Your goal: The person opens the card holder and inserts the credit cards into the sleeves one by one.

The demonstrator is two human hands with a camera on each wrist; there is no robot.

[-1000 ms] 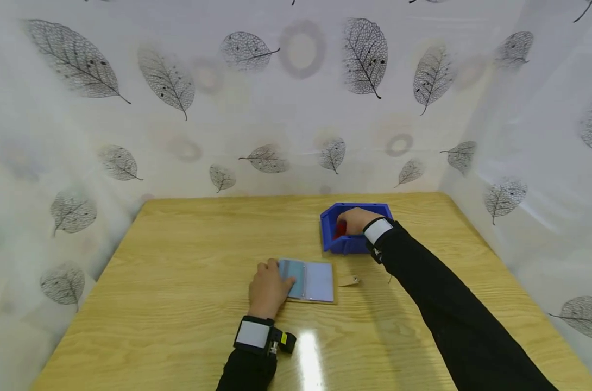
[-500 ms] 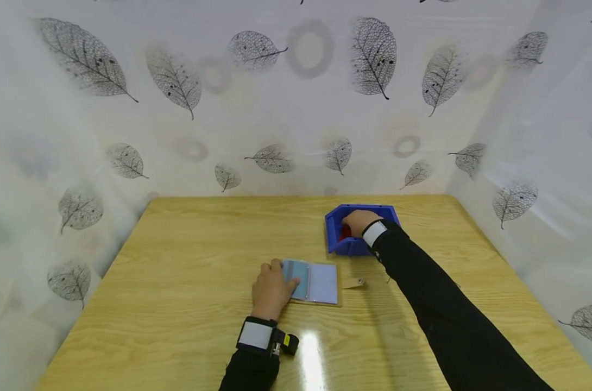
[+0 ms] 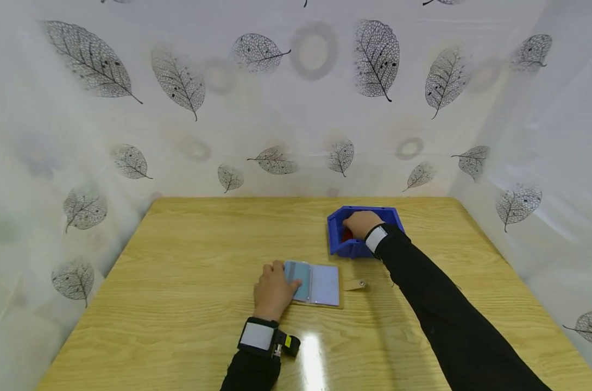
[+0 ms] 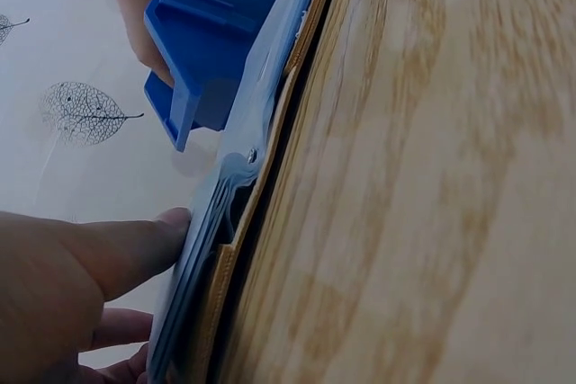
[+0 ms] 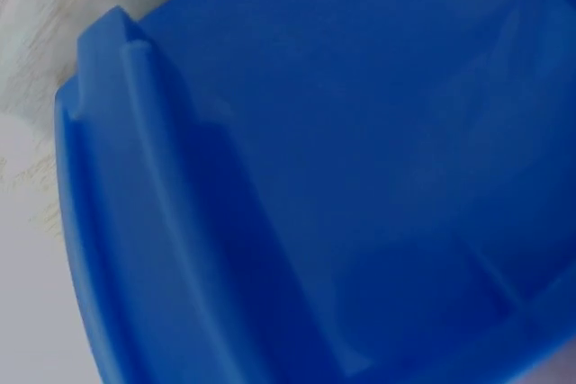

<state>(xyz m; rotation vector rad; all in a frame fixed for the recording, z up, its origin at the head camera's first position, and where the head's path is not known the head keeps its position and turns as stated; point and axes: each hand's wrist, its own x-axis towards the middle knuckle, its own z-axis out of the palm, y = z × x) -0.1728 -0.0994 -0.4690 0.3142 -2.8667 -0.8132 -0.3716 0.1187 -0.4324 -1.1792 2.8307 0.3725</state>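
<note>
left hand (image 3: pixel 274 293) thumb-out, pressing open tan-covered booklet with bluish plastic sleeves (image 3: pixel 325 285), just below frame centre, right hand (image 3: pixel 362 224) at red object (image 3: pixel 347 235) (grip hidden, can't tell), inside blue plastic bin (image 3: pixel 351 250), right of centre

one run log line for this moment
left hand: holding open tan-covered booklet with clear plastic sleeves; right hand: inside blue plastic bin, at red item, grip unclear; booklet: on wooden table
</note>
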